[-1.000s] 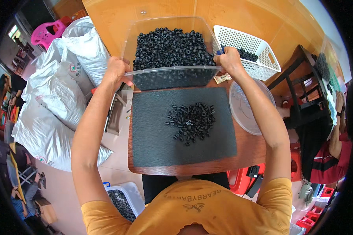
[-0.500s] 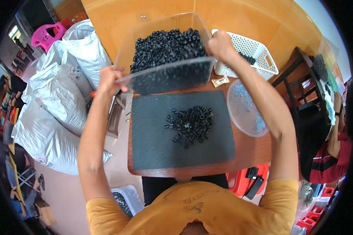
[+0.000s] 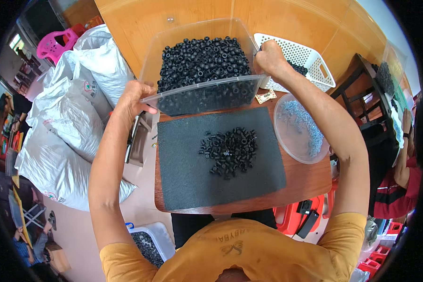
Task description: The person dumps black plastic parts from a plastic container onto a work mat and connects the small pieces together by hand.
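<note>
Left grip (image 3: 137,96) pinching the near-left rim corner of the clear rectangular plastic bin (image 3: 203,85); right grip (image 3: 270,59) curled tight over its right rim. Bin's at the far side of the brown wood-look desk (image 3: 308,176), slightly skewed; can't tell if its base bears on it. Main risk: thin rim flexes under a heavy-looking load, one side slips, and the glossy black ring-shaped parts (image 3: 204,61) spill over the near wall. Small, round, hollow: they'd roll. Second: a dropped near edge could drag the dark grey matte rectangular mat (image 3: 185,150) and scatter the loose black pile (image 3: 230,152) on it. My right forearm (image 3: 322,105) crosses near the clear round shallow tub (image 3: 285,144) of pale blue bits (image 3: 305,121); a bump could tip it. White perforated plastic basket (image 3: 286,45) beside my right grip: knockable.
</note>
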`<action>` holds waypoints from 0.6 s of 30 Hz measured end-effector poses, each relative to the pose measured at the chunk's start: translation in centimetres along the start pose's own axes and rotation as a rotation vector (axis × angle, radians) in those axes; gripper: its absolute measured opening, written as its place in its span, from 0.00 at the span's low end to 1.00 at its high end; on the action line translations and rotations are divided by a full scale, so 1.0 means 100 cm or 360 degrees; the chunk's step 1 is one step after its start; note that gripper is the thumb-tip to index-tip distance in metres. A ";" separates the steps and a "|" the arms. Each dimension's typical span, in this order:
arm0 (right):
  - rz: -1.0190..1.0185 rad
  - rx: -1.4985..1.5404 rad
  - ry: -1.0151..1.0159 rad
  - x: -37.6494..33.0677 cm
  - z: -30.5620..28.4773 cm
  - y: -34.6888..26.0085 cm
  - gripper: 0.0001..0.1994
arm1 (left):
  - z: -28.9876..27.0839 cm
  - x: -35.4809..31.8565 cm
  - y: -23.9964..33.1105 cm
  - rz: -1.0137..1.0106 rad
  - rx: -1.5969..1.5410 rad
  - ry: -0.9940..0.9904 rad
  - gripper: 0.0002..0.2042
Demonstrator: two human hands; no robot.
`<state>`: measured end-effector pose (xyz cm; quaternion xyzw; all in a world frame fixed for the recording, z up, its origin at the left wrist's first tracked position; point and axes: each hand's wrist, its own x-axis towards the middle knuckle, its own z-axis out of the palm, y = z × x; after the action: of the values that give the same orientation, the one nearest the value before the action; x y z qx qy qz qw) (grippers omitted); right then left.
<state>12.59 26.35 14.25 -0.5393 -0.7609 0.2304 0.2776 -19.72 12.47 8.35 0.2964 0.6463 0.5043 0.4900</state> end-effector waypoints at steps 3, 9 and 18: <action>-0.0094 0.0050 -0.0079 -0.007 -0.004 -0.023 0.11 | -0.014 0.018 0.003 -0.0004 0.0103 -0.0007 0.20; -0.0114 0.0001 -0.0114 0.027 -0.006 -0.046 0.12 | -0.028 0.037 -0.023 0.0081 -0.0244 0.0103 0.27; -0.0062 0.0305 0.0163 -0.010 -0.014 -0.017 0.04 | -0.006 0.004 0.018 0.0088 -0.0099 0.0070 0.20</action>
<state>12.65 24.95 16.25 -0.5065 -0.7306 0.2688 0.3708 -20.65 13.12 9.92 0.2875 0.6325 0.5440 0.4705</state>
